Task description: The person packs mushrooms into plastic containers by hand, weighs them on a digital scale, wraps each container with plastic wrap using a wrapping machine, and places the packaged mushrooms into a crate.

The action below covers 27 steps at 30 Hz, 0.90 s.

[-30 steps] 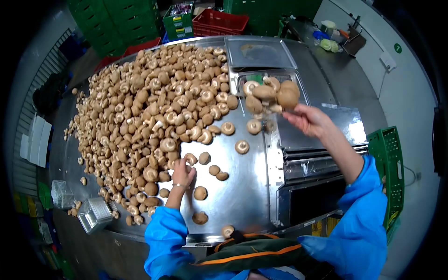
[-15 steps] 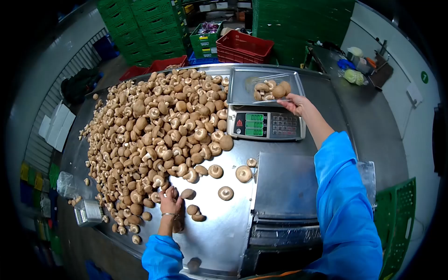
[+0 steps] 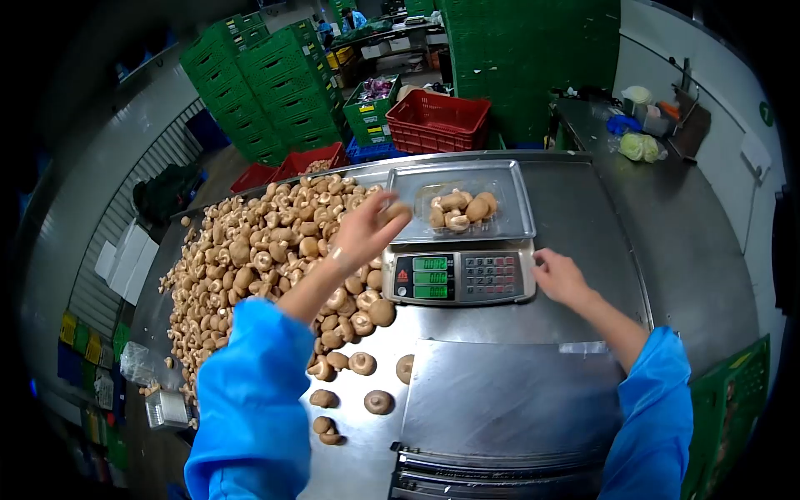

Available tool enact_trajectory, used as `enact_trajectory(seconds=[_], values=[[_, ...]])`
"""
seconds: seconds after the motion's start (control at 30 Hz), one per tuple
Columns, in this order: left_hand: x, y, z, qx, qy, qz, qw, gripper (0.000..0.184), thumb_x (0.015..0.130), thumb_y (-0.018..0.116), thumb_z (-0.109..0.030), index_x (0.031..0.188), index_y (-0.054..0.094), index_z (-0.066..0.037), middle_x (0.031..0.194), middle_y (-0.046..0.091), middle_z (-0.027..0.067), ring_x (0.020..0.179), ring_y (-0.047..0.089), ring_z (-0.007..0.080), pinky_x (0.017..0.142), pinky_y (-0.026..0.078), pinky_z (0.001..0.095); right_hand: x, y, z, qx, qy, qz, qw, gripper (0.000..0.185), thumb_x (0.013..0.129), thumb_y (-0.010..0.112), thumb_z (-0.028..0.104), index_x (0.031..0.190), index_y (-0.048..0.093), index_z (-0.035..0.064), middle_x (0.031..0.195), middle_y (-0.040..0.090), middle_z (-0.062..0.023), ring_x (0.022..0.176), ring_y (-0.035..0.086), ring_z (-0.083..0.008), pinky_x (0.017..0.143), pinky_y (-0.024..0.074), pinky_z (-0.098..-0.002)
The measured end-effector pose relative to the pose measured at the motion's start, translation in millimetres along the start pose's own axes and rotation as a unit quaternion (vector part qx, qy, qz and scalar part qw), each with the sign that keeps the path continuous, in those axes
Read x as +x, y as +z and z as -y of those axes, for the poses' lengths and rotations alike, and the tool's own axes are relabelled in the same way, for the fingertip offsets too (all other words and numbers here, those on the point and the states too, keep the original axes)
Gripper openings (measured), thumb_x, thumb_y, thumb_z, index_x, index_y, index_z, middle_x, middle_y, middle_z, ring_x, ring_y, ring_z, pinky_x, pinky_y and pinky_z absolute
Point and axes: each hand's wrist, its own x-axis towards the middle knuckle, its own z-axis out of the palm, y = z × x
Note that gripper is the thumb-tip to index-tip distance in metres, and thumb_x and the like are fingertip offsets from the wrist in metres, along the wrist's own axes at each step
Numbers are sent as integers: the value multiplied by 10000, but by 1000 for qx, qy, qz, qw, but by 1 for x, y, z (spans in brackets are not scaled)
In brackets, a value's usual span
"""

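Observation:
My left hand (image 3: 367, 233) is raised over the right edge of the mushroom pile (image 3: 250, 250), beside the scale's metal tray (image 3: 402, 179). Its fingers are closed on a brown-capped mushroom (image 3: 397, 212), partly hidden by them. On the tray sits a clear plastic punnet (image 3: 427, 193) with several mushrooms (image 3: 477, 208) in it. The digital scale (image 3: 521, 287) has lit green displays. Just off its right side is my right hand (image 3: 560, 277), fingers loosely bent and apart, with nothing seen in them.
Several loose mushrooms (image 3: 379, 402) lie on the steel table (image 3: 362, 454) in front of the pile. A flat metal plate (image 3: 508, 392) is nearer to me. Red crates (image 3: 437, 125) and stacked green crates (image 3: 283, 92) stand behind. Clear punnets (image 3: 167, 410) are at the table's left edge.
My left hand has risen from the front of the pile to the scale tray with a mushroom. My right hand has let go of the punnet and moved down beside the scale. The view has shifted.

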Motion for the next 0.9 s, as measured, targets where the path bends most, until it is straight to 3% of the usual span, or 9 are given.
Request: enact_trajectory(seconds=[0.17,0.23,0.3,0.37,0.5,0.63,0.77,0.83,0.9], values=[[103,85,-20,64,127,71,987,385,742,623,-388,1045,604,-151,1036,590,135,1002,505,325,865,407,352,-21,5,1,-75,-59,-17,995,234,805,491,155,1014,550,68,781,634,-134,756,602,-323,682,472,-427],[104,117,-11,270,53,94,957,406,773,529,-477,1112,580,-260,1233,477,109,1169,346,340,941,296,484,-23,8,-6,-81,-67,-31,994,218,802,490,138,997,559,69,749,629,-123,730,598,-319,656,473,-413],[104,130,-6,297,-12,167,940,528,780,468,-546,1243,467,-292,1344,359,104,1222,296,337,957,246,533,-20,10,-11,-84,-59,-9,995,225,802,477,126,1005,551,64,792,630,-147,756,600,-331,679,467,-440],[105,138,4,236,-34,115,964,616,778,430,-598,1316,361,-306,1380,307,107,1259,250,343,987,216,515,-19,10,-8,-80,-43,7,996,230,802,470,120,1010,548,62,810,630,-162,767,601,-338,689,464,-454],[109,123,20,136,-63,23,988,618,795,406,-605,1312,373,-268,1383,301,115,1270,239,330,997,193,530,-18,8,4,-66,-26,3,997,238,801,469,119,1018,549,65,793,628,-169,757,601,-342,686,465,-451],[98,81,64,68,82,-176,979,380,845,490,-423,1051,598,-122,981,616,140,952,560,294,801,431,378,-17,10,-2,-77,-5,-9,997,239,804,468,120,1023,552,76,779,628,-167,754,601,-342,687,466,-443],[25,40,79,193,-67,-103,974,309,832,554,-271,684,604,-4,585,602,110,548,598,195,566,482,317,-15,13,-11,-72,-11,-14,997,237,805,467,119,1022,555,85,777,629,-159,753,600,-338,691,468,-436],[-16,37,100,235,-209,98,944,278,809,569,-309,873,623,-43,812,632,171,779,617,226,710,475,343,-13,15,-12,-70,-10,-4,997,236,805,467,118,1020,557,83,777,629,-157,750,600,-337,692,469,-434],[-82,63,157,348,80,75,931,444,789,582,-344,1162,513,-113,1216,469,216,1064,503,294,891,386,401,-12,17,-13,-74,-17,-1,997,215,800,468,113,982,576,77,772,630,-151,739,600,-330,686,473,-421]])
